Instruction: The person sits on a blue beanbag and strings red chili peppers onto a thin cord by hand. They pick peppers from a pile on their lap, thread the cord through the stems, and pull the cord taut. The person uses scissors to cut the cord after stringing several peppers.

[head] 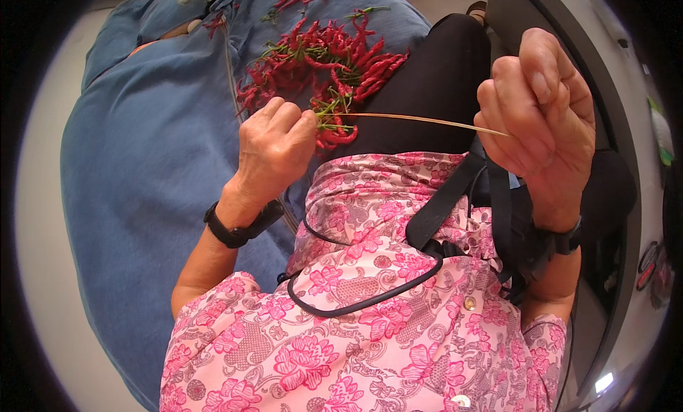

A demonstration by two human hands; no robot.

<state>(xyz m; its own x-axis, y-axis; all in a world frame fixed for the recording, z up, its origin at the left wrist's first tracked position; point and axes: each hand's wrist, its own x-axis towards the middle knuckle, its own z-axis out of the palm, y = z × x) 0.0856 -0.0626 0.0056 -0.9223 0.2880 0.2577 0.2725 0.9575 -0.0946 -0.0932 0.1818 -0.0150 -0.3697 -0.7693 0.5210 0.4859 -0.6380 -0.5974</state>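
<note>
A thin straw-coloured strand (411, 116) runs nearly level between my two hands. My left hand (278, 140) is closed in a fist at the strand's left end, beside the green stems (333, 113) of a small bunch of red chili peppers (337, 138). What its fingers pinch is partly hidden behind the knuckles. My right hand (539, 108), raised at the right, has curled fingers gripping the strand's other end. Just beyond my left hand lies a large heap of red chili peppers (320, 55), many with green stems, against my black-trousered leg (427, 87).
Blue fabric (144, 161) with a zipper-like seam spreads under the peppers and to the left. A few loose peppers (285, 2) lie farther off. Black straps (445, 204) and a dark cable (368, 305) cross my floral shirt. A dark furniture edge (576, 55) stands at the right.
</note>
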